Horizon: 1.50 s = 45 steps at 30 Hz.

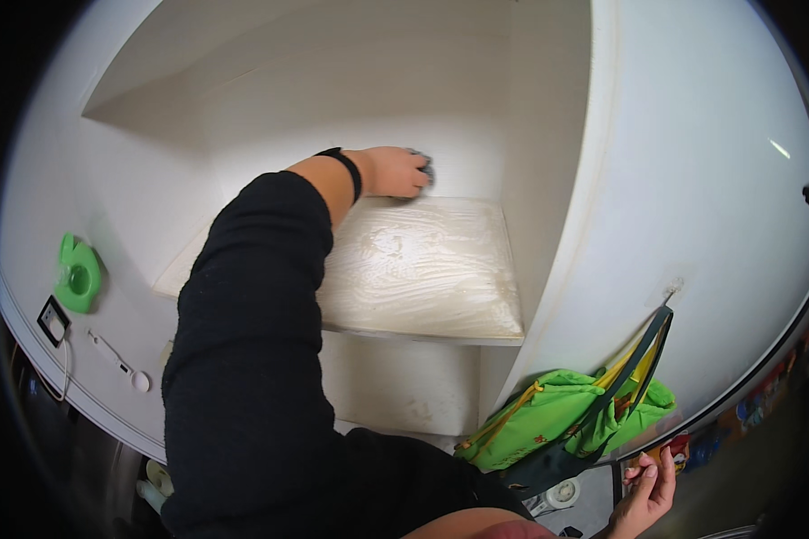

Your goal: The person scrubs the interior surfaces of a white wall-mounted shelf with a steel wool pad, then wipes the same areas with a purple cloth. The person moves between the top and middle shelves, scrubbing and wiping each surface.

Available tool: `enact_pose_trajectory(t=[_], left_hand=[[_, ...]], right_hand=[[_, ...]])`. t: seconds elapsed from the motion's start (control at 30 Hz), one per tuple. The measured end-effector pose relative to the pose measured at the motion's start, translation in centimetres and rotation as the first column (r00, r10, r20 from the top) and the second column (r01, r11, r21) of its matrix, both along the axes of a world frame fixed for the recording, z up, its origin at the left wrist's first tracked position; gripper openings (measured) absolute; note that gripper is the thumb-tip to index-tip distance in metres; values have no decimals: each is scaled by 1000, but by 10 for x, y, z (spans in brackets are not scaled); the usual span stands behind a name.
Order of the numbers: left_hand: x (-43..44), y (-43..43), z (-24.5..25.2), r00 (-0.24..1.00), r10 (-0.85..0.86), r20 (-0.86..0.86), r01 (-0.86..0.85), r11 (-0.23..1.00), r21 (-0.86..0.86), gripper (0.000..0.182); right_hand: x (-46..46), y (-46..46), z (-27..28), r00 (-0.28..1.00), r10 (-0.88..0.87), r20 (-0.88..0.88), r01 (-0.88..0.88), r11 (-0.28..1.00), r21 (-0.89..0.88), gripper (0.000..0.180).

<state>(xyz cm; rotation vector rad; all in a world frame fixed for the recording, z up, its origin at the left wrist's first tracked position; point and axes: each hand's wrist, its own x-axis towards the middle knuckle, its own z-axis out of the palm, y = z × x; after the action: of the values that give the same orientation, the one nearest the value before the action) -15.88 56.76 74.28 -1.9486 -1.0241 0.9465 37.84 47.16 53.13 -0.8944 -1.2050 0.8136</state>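
Observation:
My left hand (394, 172) is gripping a dark grey scouring pad (429, 170), mostly hidden under the fingers. It presses low against the white back wall (465, 148) of a built-in cabinet recess, just above the rear edge of a shelf. Wet, whitish streaks cover this shelf (418, 263) and shine in the light. A black band (348, 172) circles the left wrist, below a black sleeve. At the lower right, my right hand (644, 495) is held up away from the cabinet, fingers loosely bent and apart, with nothing in it.
Green drawstring bags (532, 421) hang by dark straps from a hook (674, 288) on the right panel. On the left panel are a green plastic holder (79, 276), a socket with a plugged-in cable (54, 323) and a thin white stick-like item (118, 357). A lower compartment (404, 384) lies beneath the shelf.

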Motion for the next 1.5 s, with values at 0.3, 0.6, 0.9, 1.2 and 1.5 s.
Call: enact_pose_trajectory(t=[0.3,0.6,0.9,1.2,1.5], left_hand=[[-22,-93,7,573,333,749,-566,821,69,22],[33,-160,-2,178,366,913,-480,843,-245,58],[32,-315,-58,257,-300,919,-523,756,393,31],[-5,-442,-108,450,-371,812,-746,343,571,28],[-80,-460,-63,788,-128,602,-597,79,798,47]], right_hand=[[-29,12,55,941,247,233,-302,922,242,31],[-141,-31,171,464,56,884,-810,430,398,43],[-256,-16,232,233,-98,968,-829,500,250,38],[-410,11,227,-432,-86,898,-689,674,-267,56],[-429,28,207,-286,11,958,-773,588,-238,41]])
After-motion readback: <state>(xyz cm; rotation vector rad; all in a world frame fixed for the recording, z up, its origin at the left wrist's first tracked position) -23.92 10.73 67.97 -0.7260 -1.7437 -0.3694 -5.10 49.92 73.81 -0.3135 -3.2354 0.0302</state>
